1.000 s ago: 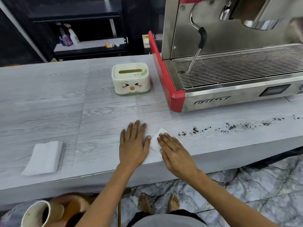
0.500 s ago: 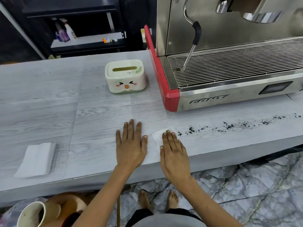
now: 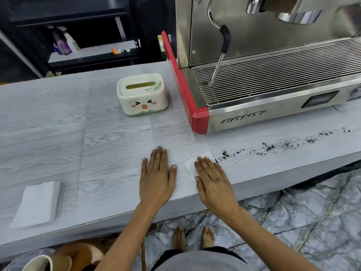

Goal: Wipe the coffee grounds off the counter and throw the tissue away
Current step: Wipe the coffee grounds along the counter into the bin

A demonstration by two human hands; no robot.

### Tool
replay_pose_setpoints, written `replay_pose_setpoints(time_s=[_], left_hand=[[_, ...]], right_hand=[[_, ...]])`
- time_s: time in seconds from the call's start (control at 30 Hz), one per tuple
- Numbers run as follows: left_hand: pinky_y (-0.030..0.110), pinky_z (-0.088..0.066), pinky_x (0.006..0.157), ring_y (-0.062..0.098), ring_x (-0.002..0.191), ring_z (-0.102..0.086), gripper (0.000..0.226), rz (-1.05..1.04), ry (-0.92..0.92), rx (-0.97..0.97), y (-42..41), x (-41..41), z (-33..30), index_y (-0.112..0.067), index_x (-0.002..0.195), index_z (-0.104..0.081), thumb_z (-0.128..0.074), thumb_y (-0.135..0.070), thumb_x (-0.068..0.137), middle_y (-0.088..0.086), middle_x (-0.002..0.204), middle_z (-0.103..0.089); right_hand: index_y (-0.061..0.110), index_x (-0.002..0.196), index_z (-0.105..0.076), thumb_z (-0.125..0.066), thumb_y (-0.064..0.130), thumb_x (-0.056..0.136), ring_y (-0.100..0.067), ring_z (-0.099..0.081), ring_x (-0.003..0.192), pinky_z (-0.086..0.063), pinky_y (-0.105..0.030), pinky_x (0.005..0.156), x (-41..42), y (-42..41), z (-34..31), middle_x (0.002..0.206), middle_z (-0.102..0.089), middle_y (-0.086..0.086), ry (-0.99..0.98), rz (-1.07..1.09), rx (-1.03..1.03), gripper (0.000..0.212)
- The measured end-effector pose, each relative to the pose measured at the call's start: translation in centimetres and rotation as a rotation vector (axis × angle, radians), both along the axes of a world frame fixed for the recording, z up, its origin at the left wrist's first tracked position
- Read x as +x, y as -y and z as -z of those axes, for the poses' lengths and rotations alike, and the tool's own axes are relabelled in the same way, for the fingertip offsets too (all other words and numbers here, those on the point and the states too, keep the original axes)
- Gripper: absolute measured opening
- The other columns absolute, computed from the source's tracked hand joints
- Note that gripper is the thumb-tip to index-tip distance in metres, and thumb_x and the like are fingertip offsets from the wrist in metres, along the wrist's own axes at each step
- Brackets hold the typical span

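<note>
A thin white tissue lies flat on the grey wood-grain counter near its front edge. My right hand presses down on the tissue with straight fingers, and the tissue's right corner touches the left end of the coffee grounds. The coffee grounds run as a dark scattered trail to the right, in front of the espresso machine. My left hand rests flat on the bare counter just left of the tissue, holding nothing.
A steel and red espresso machine stands at the back right. A cream tissue box sits to its left. A folded white napkin stack lies at the front left. A round container stands on the floor below the counter.
My right hand has slid the tissue a little to the right, up to the first grounds, and its fingers now point more straight ahead. My left hand stays flat in place.
</note>
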State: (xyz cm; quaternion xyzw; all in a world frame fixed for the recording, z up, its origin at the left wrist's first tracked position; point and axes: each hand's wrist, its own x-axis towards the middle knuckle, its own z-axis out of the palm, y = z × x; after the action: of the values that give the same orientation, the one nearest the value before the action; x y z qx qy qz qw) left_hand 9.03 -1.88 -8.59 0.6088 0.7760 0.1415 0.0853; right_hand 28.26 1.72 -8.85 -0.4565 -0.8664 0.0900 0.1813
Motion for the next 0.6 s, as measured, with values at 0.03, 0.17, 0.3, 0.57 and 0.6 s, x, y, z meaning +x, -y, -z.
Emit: replay_pose_setpoints(time_s=[0.03,0.17,0.3,0.57,0.6], left_hand=[[0.041,-0.002,0.122,0.011,0.149,0.002,0.065,0.000,0.005,0.000,0.0,0.0,0.0,-0.016,0.155,-0.010,-0.017,-0.051,0.101,0.001,0.163,-0.005],[0.039,-0.002,0.122,0.011,0.149,0.003,0.068,0.004,0.006,0.001,-0.1,0.0,0.1,-0.015,0.155,-0.009,-0.015,-0.054,0.099,0.001,0.163,-0.003],[0.039,-0.001,0.122,0.013,0.149,0.002,0.069,0.008,0.002,0.009,0.0,0.0,0.1,-0.014,0.155,-0.010,-0.016,-0.055,0.099,0.002,0.163,-0.004],[0.041,-0.001,0.122,0.014,0.150,-0.001,0.069,0.047,-0.014,0.007,-0.2,0.6,0.0,-0.013,0.155,-0.012,-0.016,-0.054,0.099,0.003,0.163,-0.006],[0.041,-0.001,0.122,0.014,0.150,-0.001,0.069,0.059,-0.013,0.007,-0.3,1.0,0.0,-0.013,0.155,-0.012,-0.016,-0.054,0.099,0.003,0.163,-0.007]], right_hand=[[0.007,0.138,-0.047,-0.038,0.026,0.099,-0.017,-0.030,0.141,-0.023,-0.039,0.116,0.1,0.0,0.0,0.148,-0.041,-0.007,0.006,-0.006,-0.003,0.045],[0.008,0.141,-0.044,-0.037,0.027,0.099,-0.015,-0.028,0.141,-0.023,-0.036,0.116,0.3,-0.1,-0.1,0.149,-0.039,-0.005,0.026,0.026,-0.007,0.046],[0.011,0.141,-0.045,-0.034,0.028,0.100,-0.013,-0.029,0.141,-0.024,-0.035,0.116,1.1,-0.5,0.2,0.149,-0.040,-0.002,0.016,0.090,-0.034,0.045],[0.012,0.139,-0.047,-0.030,0.024,0.100,-0.014,-0.033,0.139,-0.027,-0.037,0.115,2.9,-1.6,0.5,0.147,-0.042,-0.003,-0.038,0.159,-0.053,0.045],[0.012,0.138,-0.048,-0.030,0.023,0.099,-0.015,-0.034,0.139,-0.028,-0.037,0.114,3.0,-1.8,0.5,0.146,-0.044,-0.003,-0.053,0.170,-0.057,0.044]])
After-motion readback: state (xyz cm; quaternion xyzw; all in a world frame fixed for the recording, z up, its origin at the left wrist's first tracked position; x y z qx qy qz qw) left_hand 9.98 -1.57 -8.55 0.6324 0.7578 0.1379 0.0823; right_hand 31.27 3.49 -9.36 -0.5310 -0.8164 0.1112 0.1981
